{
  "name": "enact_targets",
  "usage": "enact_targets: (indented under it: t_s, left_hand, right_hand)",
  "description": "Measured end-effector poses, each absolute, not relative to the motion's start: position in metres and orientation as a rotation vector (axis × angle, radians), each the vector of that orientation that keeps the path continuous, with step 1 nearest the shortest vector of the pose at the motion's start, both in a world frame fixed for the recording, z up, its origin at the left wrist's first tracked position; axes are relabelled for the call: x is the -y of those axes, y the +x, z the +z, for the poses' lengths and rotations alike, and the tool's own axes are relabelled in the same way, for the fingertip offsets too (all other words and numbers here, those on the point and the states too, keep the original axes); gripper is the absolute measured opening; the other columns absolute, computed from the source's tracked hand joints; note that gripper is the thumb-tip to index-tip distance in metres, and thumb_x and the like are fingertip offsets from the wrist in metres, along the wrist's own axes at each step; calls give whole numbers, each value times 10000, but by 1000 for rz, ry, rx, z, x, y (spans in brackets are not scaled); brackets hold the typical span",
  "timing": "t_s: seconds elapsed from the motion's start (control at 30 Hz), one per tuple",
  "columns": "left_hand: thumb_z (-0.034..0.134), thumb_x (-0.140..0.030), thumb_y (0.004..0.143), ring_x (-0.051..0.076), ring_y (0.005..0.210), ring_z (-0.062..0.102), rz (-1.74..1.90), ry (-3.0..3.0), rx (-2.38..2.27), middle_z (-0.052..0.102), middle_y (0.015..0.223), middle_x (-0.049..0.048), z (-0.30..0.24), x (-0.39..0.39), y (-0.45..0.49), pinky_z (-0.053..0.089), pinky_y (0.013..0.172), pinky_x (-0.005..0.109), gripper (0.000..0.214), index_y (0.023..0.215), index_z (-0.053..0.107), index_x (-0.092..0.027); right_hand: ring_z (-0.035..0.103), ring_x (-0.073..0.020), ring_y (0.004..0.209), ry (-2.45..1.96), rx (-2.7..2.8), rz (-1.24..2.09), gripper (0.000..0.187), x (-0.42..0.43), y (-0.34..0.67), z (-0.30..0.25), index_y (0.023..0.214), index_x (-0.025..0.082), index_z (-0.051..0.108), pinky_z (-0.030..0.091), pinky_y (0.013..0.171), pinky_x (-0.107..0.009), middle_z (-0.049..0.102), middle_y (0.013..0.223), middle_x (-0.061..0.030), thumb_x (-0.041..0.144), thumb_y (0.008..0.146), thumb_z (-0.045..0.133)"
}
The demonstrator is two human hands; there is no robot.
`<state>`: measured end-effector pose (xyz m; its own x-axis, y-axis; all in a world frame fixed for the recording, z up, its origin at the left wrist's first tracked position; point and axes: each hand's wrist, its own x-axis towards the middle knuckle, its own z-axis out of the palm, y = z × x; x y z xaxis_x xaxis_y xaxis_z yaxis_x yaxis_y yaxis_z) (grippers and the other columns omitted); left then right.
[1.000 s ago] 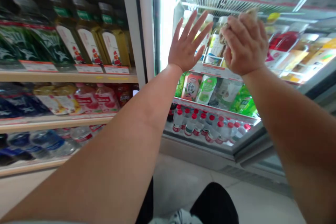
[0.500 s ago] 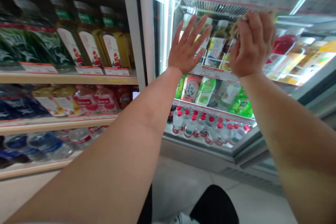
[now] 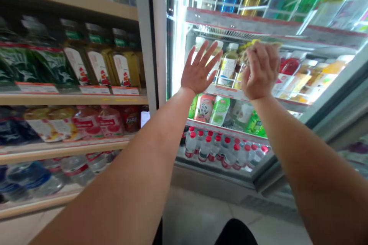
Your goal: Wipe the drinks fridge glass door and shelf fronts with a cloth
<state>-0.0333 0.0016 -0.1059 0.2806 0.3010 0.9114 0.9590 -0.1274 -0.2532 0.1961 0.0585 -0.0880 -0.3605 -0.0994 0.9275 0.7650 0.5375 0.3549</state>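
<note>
My left hand (image 3: 198, 68) is raised, its fingers spread, in front of white-capped bottles on the middle shelf of a lit drinks cooler. It holds nothing. Whether its palm touches anything I cannot tell. My right hand (image 3: 261, 69) is closed around a crumpled brownish-yellow cloth (image 3: 243, 54), mostly hidden behind the fingers. Between the hands stands a bottle with a white and yellow label (image 3: 227, 69). Bottles of red drink (image 3: 290, 67) and orange drink (image 3: 335, 74) are to the right of my right hand.
Green and pink cartons (image 3: 204, 107) fill the shelf below, above small red-capped bottles (image 3: 204, 148). The cooler's metal frame (image 3: 290, 157) slants along the right. An open wooden rack (image 3: 71, 100) of bottles stands left. My dark-clad knee (image 3: 236, 233) shows above the tiled floor.
The shelves sit lower in the view, and more of the upper one shows. Both hands have moved down and a little left in the picture. The right hand still grips the cloth.
</note>
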Motion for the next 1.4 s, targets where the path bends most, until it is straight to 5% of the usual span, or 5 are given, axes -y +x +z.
enact_targets:
  t_s: [0.13,0.3,0.9,1.13,1.4]
  left_hand:
    - [388,-334,1036,224,1566,66,-880,-1571,1116,228,1673,-4,-108,-3,-35,6,1292,486,564,1593,343,-263]
    - [420,-321,1039,245,1565,88,-880,-1526,1027,288,1655,42,-109,-4,-38,27,1291,493,550,1578,371,-222]
    - [394,-324,1051,223,1567,62,-922,-1559,1025,275,1660,23,-110,-7,-39,39,1298,493,532,1578,375,-247]
    - [400,-312,1043,230,1566,58,-906,-1553,1022,278,1659,31,-110,-6,-39,29,1296,493,543,1579,371,-229]
    - [418,-306,1023,243,1564,93,-951,-1624,1069,279,1657,23,-108,-2,-37,13,1297,498,558,1576,381,-244]
  right_hand:
    - [417,-272,1446,-321,2008,-1154,474,-62,196,-92,1426,196,571,340,1187,-494,529,1521,-47,292,991,410]
    - [437,-292,1430,-488,1643,-990,497,-64,191,-93,1430,191,571,373,1168,-518,552,1492,-83,236,967,395]
    - [428,-258,1447,-360,1862,-1155,497,-62,191,-103,1446,234,561,353,1197,-473,545,1510,-33,272,961,461]
    - [447,-293,1416,-553,1455,-921,507,-65,188,-105,1438,187,565,367,1176,-529,569,1466,-102,232,967,384]
    - [444,-271,1435,-436,1788,-1074,492,-60,189,-109,1444,218,565,364,1186,-494,552,1500,-60,257,975,420]
